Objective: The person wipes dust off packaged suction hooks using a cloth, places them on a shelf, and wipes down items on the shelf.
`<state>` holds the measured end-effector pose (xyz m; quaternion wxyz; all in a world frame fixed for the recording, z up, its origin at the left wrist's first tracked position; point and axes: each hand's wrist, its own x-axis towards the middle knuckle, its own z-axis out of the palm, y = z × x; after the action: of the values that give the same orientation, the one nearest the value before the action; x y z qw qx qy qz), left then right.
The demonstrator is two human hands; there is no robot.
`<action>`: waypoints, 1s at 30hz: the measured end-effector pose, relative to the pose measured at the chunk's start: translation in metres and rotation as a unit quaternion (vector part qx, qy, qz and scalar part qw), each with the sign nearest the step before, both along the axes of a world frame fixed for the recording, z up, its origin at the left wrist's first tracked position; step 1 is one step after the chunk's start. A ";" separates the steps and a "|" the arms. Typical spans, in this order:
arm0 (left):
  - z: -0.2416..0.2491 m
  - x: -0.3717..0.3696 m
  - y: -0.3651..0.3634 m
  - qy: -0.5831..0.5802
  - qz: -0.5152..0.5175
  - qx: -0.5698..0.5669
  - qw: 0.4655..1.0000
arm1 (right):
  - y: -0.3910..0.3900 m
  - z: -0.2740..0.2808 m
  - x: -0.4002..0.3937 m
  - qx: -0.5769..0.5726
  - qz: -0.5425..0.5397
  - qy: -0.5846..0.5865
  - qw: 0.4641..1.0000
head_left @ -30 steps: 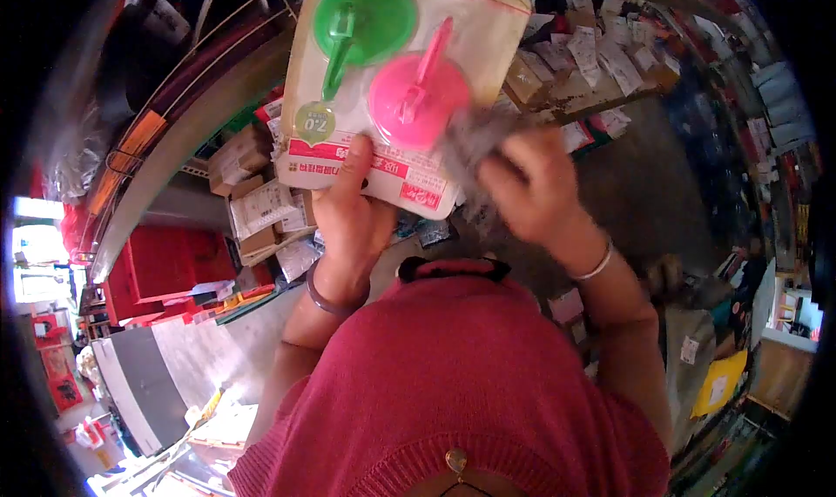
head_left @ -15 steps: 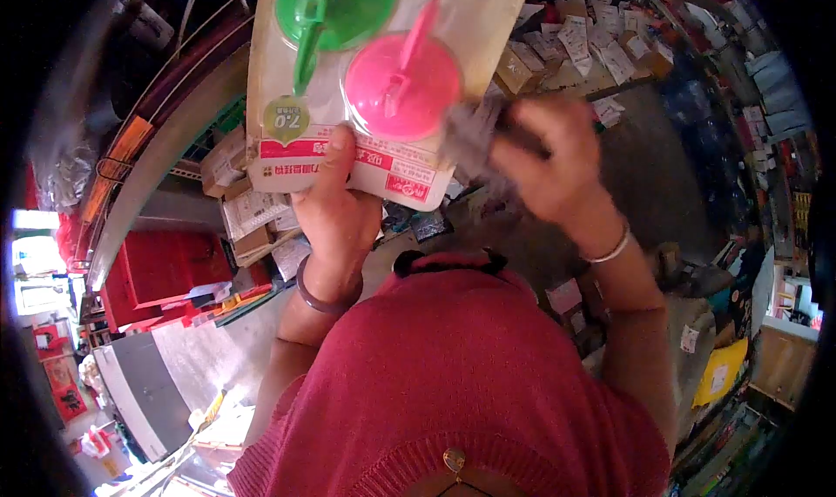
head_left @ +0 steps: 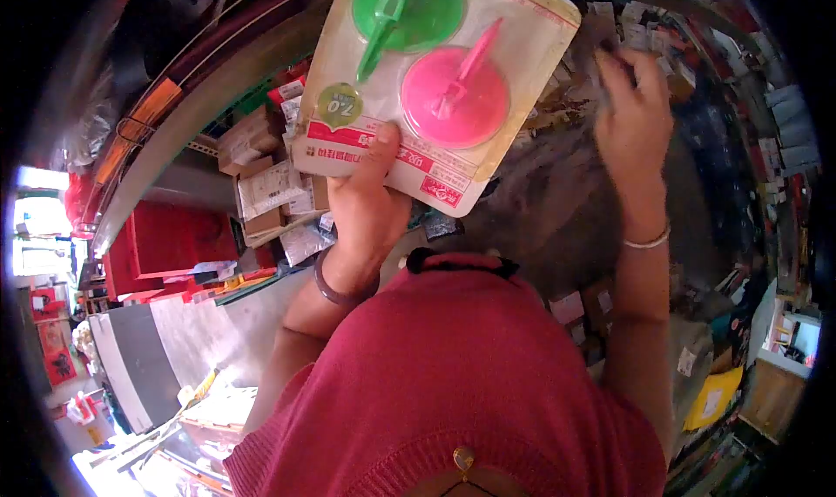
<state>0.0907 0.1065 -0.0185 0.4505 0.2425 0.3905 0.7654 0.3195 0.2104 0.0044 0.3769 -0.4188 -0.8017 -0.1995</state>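
Observation:
My left hand (head_left: 370,205) grips the lower edge of a blister pack (head_left: 348,162), its thumb lying on the printed front. Under the clear plastic are a green suction-cup hook (head_left: 418,13) and a pink suction-cup hook (head_left: 457,101). The card is tilted, its printing upside down to me, with a green "7.0" badge near its left side. Off to the right of the pack, apart from it, my right hand (head_left: 636,122) is raised with curled fingers. Blur hides what those fingers hold, and the grey cloth is not clearly visible.
Cardboard boxes and wrapped parcels (head_left: 261,188) are stacked at left, near a red cabinet (head_left: 178,244). A curved metal rail (head_left: 165,162) runs along the upper left. More labelled packets (head_left: 662,44) lie at the upper right. A yellow packet (head_left: 714,398) is at lower right.
My right hand has moved up and right, away from the pack's edge, where it held a grey cloth. My left hand and the pack have shifted right in view, tilting slightly.

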 end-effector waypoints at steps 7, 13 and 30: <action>-0.014 -0.008 0.009 -0.023 -0.023 0.016 0.999 | -0.019 0.031 -0.007 -0.337 0.201 0.280 0.876; -0.024 -0.005 0.015 0.041 -0.112 0.041 0.992 | -0.033 0.086 -0.068 -0.162 0.162 0.366 0.902; -0.010 0.001 0.011 -0.229 -0.293 0.136 0.918 | -0.045 -0.001 -0.112 -0.010 0.349 0.015 0.937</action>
<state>0.0916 0.1173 -0.0283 0.6945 0.2232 0.0800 0.6794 0.2072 0.1652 0.0039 0.4302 -0.1200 -0.8938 -0.0411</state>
